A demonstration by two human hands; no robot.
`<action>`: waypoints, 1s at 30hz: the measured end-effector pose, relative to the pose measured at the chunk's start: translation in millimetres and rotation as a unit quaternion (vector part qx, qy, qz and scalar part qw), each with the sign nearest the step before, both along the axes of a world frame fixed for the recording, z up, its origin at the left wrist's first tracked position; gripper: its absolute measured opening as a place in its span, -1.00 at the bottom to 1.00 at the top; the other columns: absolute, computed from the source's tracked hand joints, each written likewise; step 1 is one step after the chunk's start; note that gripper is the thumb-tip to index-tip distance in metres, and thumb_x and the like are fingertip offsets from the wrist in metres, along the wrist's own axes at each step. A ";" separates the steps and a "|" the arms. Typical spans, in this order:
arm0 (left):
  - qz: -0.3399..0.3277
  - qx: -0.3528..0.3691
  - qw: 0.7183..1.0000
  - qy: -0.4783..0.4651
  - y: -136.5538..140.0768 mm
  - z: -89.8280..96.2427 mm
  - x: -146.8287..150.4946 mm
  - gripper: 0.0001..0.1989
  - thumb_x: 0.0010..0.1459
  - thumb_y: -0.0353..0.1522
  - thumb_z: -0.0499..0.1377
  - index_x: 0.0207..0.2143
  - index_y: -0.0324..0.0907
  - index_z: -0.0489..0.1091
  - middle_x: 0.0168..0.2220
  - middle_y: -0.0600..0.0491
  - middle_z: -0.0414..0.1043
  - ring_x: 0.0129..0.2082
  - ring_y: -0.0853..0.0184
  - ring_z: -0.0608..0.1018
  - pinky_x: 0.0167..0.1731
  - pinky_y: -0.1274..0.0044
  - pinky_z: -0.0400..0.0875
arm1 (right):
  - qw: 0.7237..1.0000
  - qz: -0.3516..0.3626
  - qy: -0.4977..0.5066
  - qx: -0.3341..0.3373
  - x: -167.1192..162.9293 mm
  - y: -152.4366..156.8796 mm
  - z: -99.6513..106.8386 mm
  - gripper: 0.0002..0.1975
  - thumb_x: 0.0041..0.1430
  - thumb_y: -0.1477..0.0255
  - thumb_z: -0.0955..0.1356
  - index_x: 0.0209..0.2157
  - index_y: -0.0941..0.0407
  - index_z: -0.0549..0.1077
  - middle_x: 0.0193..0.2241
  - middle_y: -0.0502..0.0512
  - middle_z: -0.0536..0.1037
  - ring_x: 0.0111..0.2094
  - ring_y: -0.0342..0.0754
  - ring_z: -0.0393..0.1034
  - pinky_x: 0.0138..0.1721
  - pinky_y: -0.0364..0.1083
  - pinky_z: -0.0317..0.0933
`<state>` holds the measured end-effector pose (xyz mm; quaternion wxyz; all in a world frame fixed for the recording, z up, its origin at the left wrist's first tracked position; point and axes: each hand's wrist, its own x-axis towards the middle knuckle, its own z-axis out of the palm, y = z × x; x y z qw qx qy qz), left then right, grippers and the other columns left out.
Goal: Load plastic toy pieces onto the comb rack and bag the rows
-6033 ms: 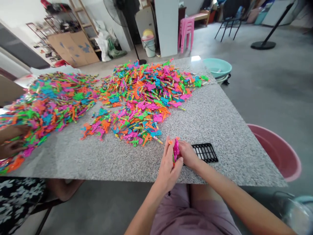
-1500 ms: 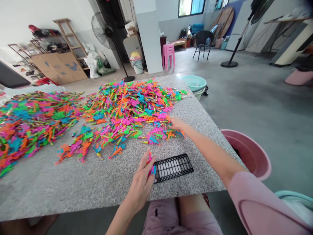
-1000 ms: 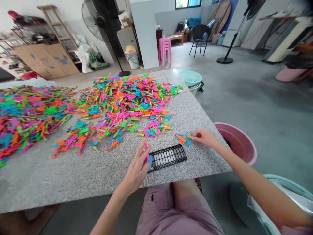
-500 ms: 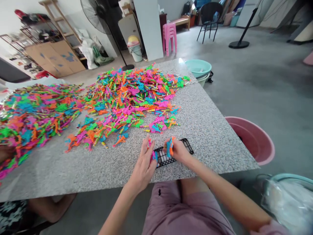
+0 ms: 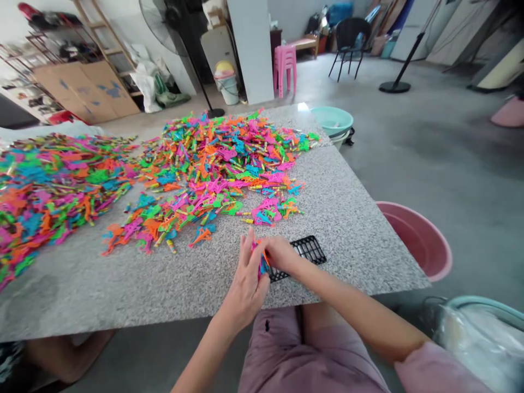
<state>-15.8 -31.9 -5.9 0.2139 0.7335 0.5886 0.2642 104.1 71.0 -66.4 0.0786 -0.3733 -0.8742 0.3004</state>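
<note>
A black plastic grid tray (image 5: 310, 249) lies at the table's front edge, with its left end partly hidden by my hands. My left hand (image 5: 245, 281) is cupped there, thumb and fingers around several small toy-gun-shaped plastic pieces (image 5: 264, 266) in pink, blue and orange. My right hand (image 5: 283, 254) reaches over the tray and pinches pieces of the same kind against that group. Its fingertips are partly covered, so the exact number held is unclear. Beyond the hands spreads a large heap of similar bright plastic toys (image 5: 221, 155).
Another heap of toys (image 5: 53, 180) covers the left of the granite table (image 5: 172, 295). A co-worker's arm (image 5: 69, 355) shows below the left edge. A pink tub (image 5: 426, 234) and a bag-lined bin (image 5: 483, 327) stand right of the table; a turquoise basin (image 5: 333, 117) is behind.
My right hand has moved left along the tray, bringing its blue and orange pieces to those at my left hand. The co-worker's hand at the left heap has left view.
</note>
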 end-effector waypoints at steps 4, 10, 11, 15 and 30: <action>-0.006 -0.003 1.000 0.022 -1.1 2.5 -1.8 -0.42 0.23 -0.57 -0.04 0.27 -0.04 0.17 0.44 0.06 -0.47 0.40 -0.02 -0.24 0.30 0.06 -0.04 | 0.996 -0.017 0.077 0.051 25.5 34.6 -2.8 -0.71 0.14 0.50 0.39 -0.07 0.11 0.48 -0.12 0.12 0.56 -0.13 -0.03 0.43 -0.15 -0.15 0.24; -0.018 0.008 1.000 0.000 1.3 1.9 -3.8 -0.37 0.19 -0.60 -0.06 0.30 -0.08 0.13 0.44 -0.01 -0.38 0.40 -0.01 -0.20 0.29 0.05 -0.04 | 0.972 -0.161 0.000 0.170 67.9 83.5 -11.8 -0.73 0.26 0.46 0.33 -0.02 0.13 0.50 -0.02 0.23 0.51 0.02 0.07 0.33 0.05 0.00 0.16; -0.020 0.005 1.000 -0.003 1.7 1.1 -4.3 -0.36 0.19 -0.60 -0.06 0.30 -0.07 0.14 0.44 -0.01 -0.38 0.40 -0.01 -0.19 0.29 0.04 -0.03 | 0.977 -0.149 0.000 0.151 71.7 83.3 -14.1 -0.76 0.27 0.46 0.31 -0.07 0.14 0.52 -0.09 0.20 0.55 -0.02 0.05 0.37 0.03 -0.03 0.18; -0.022 0.006 1.000 -0.007 1.8 -2.6 -6.3 -0.39 0.20 -0.60 -0.08 0.28 -0.10 0.18 0.44 0.00 -0.40 0.40 0.01 -0.15 0.29 0.06 -0.05 | 0.984 -0.161 0.013 0.077 84.5 80.9 -15.9 -0.78 0.26 0.42 0.32 -0.11 0.11 0.54 -0.22 0.09 0.61 -0.22 -0.04 0.47 -0.16 -0.11 0.24; -0.031 0.008 0.999 -0.010 3.2 0.4 -5.7 -0.34 0.21 -0.58 -0.07 0.34 -0.04 0.05 0.44 0.04 -0.41 0.40 0.05 -0.20 0.31 0.09 -0.14 | 0.960 -0.206 -0.130 0.138 94.2 65.0 15.4 -0.76 0.25 0.60 0.21 -0.10 0.18 0.41 -0.13 0.31 0.49 -0.23 0.08 0.46 -0.24 -0.05 0.25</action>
